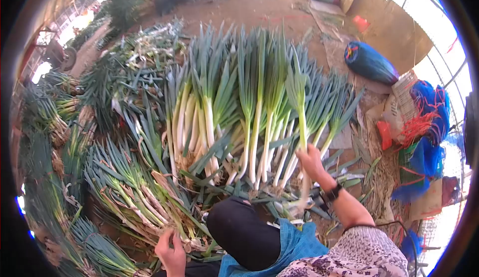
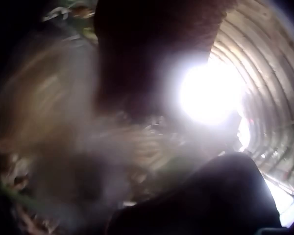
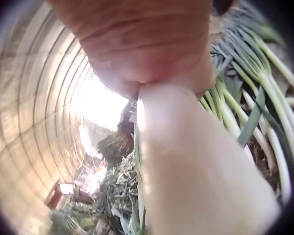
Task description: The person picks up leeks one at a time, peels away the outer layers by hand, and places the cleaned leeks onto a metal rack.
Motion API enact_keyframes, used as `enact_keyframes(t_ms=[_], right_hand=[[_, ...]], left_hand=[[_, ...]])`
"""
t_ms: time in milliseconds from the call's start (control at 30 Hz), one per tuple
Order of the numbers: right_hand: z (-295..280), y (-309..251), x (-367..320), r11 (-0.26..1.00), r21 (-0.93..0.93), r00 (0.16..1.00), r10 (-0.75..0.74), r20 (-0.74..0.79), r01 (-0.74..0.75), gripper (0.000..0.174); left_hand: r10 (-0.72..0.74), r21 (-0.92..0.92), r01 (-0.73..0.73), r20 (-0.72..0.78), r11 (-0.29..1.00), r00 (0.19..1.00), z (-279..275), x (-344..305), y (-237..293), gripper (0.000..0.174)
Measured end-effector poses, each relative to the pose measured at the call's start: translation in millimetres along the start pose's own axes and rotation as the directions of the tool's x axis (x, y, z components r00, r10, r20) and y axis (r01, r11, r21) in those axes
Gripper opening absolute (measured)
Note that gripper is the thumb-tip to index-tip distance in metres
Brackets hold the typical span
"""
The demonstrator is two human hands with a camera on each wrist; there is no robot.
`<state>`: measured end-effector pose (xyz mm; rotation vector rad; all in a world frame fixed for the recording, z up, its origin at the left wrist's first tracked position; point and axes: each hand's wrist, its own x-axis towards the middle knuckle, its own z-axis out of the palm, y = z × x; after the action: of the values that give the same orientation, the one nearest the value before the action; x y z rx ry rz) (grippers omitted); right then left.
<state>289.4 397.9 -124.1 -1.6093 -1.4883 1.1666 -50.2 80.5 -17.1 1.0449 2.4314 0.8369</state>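
Observation:
My right hand (image 1: 311,162) grips a green onion (image 1: 303,120) round its white stalk, its green leaves pointing away from me. Its pale lower stalk (image 3: 186,161) fills much of the right wrist view below the fingers. Behind it lies a row of clean green onions (image 1: 264,127), white ends toward me. At lower left my left hand (image 1: 170,252) is beside the root ends of a loose heap of untrimmed green onions (image 1: 134,192), thumb and fingers apart. The left wrist view is badly blurred and hides the finger detail.
My bent knee (image 1: 242,232) is between the hands. Tied bundles of green onions (image 1: 102,247) lie along the left. Leaf scraps (image 1: 154,42) are heaped behind. To the right are blue netting (image 1: 426,162), red ties (image 1: 424,127) and a rolled blue bundle (image 1: 370,62).

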Motion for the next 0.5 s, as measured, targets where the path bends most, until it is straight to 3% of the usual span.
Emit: enact_keyframes(t_ms=[33, 100, 167, 233, 300, 367, 400, 433, 467, 500], right_hand=[[-13.4, -8.0, -24.0, 1.0, 0.025, 1.0, 0.011, 0.026, -0.012, 0.023], [-44.2, -16.4, -72.9, 0.992, -0.032, 0.992, -0.118, 0.044, 0.119, 0.022], [-73.6, -30.1, -126.8, 0.994, -0.102, 0.996, -0.027, 0.083, 0.036, 0.023], [-96.8, -23.8, -177.2, 0.961, -0.222, 0.985, -0.15, 0.084, 0.166, 0.024], [-118.6, -40.3, -228.1, 0.918, -0.305, 0.962, -0.203, 0.184, 0.252, 0.023], [-128.9, -36.1, -259.1, 0.893, -0.335, 0.945, -0.233, 0.23, 0.302, 0.022], [-132.6, -26.6, -270.9, 0.816, -0.398, 0.898, -0.307, 0.317, 0.419, 0.023], [-137.1, -20.3, -279.3, 0.722, -0.447, 0.839, -0.364, 0.405, 0.529, 0.025], [-141.5, -16.4, -281.3, 0.67, -0.514, 0.831, -0.309, 0.462, 0.535, 0.027], [-141.9, -7.7, -275.9, 0.646, -0.521, 0.817, -0.317, 0.482, 0.558, 0.028]], left_hand=[[0.148, -0.034, -0.148, -0.026, 0.988, 0.989, 1.0, 13.5, 25.5, 0.042], [0.202, -0.379, -0.176, 0.03, 0.909, 0.979, 12.6, 28.9, 91.2, 0.032], [0.304, -0.662, -0.118, 0.173, 0.74, 0.937, 36.4, 38.4, 134.7, 0.029], [0.295, -0.698, 0.101, 0.424, 0.709, 0.856, 70.9, 39.9, 163.7, 0.04], [0.36, -0.726, 0.444, 0.662, 0.524, 0.657, 110.2, 24.6, 182.1, 0.049], [0.213, -0.606, 0.641, 0.783, 0.471, 0.584, 144.6, -0.4, 198.3, 0.074], [0.216, -0.611, 0.634, 0.779, 0.474, 0.589, 147.6, -12.2, 202.0, 0.074], [0.267, -0.648, 0.671, 0.761, 0.36, 0.592, 149.7, -22.8, 204.1, 0.055], [0.314, -0.67, 0.704, 0.738, 0.236, 0.597, 150.7, -32.4, 202.8, 0.037], [0.353, -0.717, 0.663, 0.69, 0.215, 0.632, 151.8, -32.6, 189.7, 0.03]])
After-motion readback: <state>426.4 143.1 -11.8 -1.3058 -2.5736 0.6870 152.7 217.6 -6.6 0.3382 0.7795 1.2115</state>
